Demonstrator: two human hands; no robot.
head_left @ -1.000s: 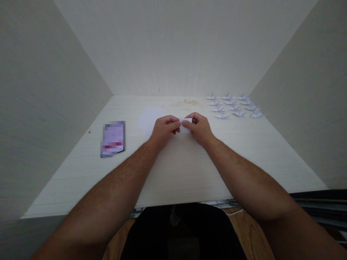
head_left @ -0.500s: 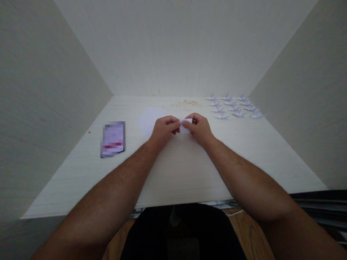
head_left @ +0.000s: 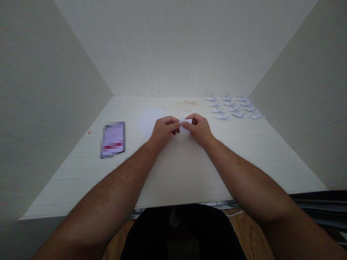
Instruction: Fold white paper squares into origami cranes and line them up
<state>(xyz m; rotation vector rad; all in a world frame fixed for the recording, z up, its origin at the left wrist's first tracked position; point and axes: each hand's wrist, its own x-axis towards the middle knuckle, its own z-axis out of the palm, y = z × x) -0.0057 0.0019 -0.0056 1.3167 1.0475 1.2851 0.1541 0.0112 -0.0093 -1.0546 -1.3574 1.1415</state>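
A small folded piece of white paper (head_left: 185, 126) is pinched between both my hands over the middle of the pale table (head_left: 184, 169). My left hand (head_left: 164, 130) grips its left end with curled fingers. At the paper's right end, my right hand (head_left: 199, 129) is closed on it the same way. Most of the paper is hidden behind my fingers. A loose stack of white sheets (head_left: 148, 120) lies on the table just behind my left hand.
Several folded paper cranes (head_left: 233, 107) stand in rows at the back right. A purple packet (head_left: 113, 139) lies flat at the left. A faint brownish stain (head_left: 185, 103) marks the back of the table. Plain walls enclose the table on three sides.
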